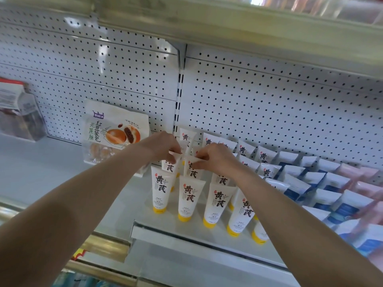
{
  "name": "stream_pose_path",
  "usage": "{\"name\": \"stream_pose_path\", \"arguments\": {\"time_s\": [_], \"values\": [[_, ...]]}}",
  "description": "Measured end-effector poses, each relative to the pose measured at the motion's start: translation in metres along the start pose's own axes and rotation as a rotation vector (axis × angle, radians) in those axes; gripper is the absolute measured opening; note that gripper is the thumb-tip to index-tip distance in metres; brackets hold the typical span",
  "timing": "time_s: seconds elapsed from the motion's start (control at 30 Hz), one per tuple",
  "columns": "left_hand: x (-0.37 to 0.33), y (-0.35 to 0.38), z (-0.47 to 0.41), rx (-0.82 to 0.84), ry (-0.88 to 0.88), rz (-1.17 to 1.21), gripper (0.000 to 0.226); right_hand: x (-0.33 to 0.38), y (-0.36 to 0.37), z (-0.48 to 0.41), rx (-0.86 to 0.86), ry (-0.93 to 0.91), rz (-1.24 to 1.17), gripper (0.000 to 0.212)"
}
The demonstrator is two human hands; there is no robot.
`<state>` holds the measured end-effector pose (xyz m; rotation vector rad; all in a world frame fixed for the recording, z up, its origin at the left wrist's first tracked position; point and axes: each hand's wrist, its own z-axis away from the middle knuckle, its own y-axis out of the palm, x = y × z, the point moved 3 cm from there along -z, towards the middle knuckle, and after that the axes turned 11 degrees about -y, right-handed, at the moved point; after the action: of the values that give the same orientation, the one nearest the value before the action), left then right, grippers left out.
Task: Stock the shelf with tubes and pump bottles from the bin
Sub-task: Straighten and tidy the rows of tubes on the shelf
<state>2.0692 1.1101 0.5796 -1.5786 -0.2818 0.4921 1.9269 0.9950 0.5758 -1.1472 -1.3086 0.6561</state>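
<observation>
Several white tubes with yellow caps (190,198) stand cap-down in rows on the grey shelf (116,204). My left hand (160,146) pinches the flat top end of one tube (169,165) in the second row. Beside it, my right hand (215,157) pinches the top end of the neighbouring tube (192,170). Both tubes stand upright among the others. More of the same tubes lean against the pegboard back wall behind my hands. The bin is out of view.
A snack bag with a bun picture (116,131) leans on the pegboard to the left. Blue-and-white and pink tubes (323,183) fill the shelf on the right. A clear box (18,112) stands far left. An upper shelf (228,27) overhangs.
</observation>
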Motion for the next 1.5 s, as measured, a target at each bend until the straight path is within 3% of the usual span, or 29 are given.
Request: {"name": "stream_pose_path", "arguments": {"time_s": [0.37, 0.67, 0.87, 1.13, 1.23, 1.3, 1.4, 1.5], "values": [[-0.039, -0.017, 0.004, -0.065, 0.079, 0.192, 0.034, -0.011, -0.041, 0.025, -0.099, 0.022, -0.070, 0.016], [-0.096, 0.003, -0.007, -0.001, 0.189, 0.213, 0.039, -0.042, -0.063, 0.065, -0.045, 0.100, 0.024, 0.024], [-0.119, 0.016, -0.011, -0.001, 0.265, 0.139, 0.018, -0.059, -0.065, 0.091, 0.037, 0.178, 0.023, 0.034], [-0.125, 0.021, -0.012, 0.006, 0.266, 0.142, 0.012, -0.068, -0.053, 0.097, 0.072, 0.186, 0.100, 0.014], [-0.125, 0.018, -0.011, 0.014, 0.260, 0.157, 0.033, -0.071, -0.052, 0.096, 0.071, 0.186, 0.099, 0.013], [-0.125, 0.018, -0.012, 0.020, 0.258, 0.150, 0.026, -0.073, -0.052, 0.097, 0.076, 0.189, 0.079, 0.014], [-0.126, 0.020, -0.016, 0.034, 0.263, 0.134, 0.014, -0.071, -0.058, 0.097, 0.027, 0.171, 0.015, 0.018], [-0.127, 0.015, -0.021, -0.007, 0.292, 0.184, 0.020, -0.073, -0.072, 0.094, -0.096, 0.176, -0.006, 0.016]]}}
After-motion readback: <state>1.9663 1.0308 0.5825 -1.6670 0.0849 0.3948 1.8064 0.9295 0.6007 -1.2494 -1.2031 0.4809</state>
